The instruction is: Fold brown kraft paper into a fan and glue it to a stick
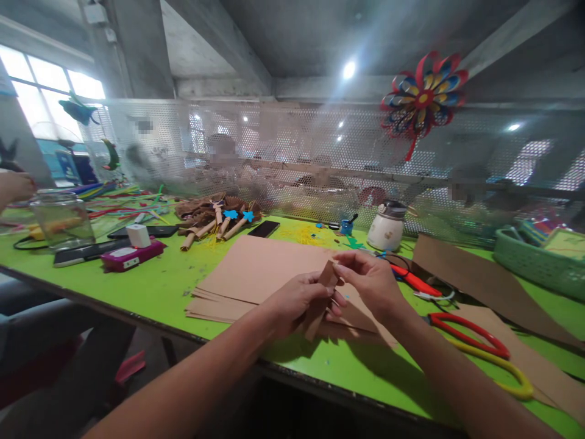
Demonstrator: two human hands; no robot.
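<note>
A narrow folded strip of brown paper (316, 317) is held above the table's front part. My left hand (299, 299) is closed round its middle, thumb on top. At the strip's upper end, my right hand (368, 280) pinches the paper between thumb and fingertips. Beneath both hands lies a stack of light brown paper sheets (256, 262), its left edges slightly fanned. Scissors with red and yellow handles (484, 338) rest to the right, partly behind my right forearm.
The green table (150, 292) also bears a purple power block (132, 255), a glass jar (64, 219), a phone (264, 228), brown paper pieces with blue shapes (223, 222), a white jug (386, 228), a red-handled tool (418, 281) and a green basket (534, 259). Another person's hand (16, 186) is far left.
</note>
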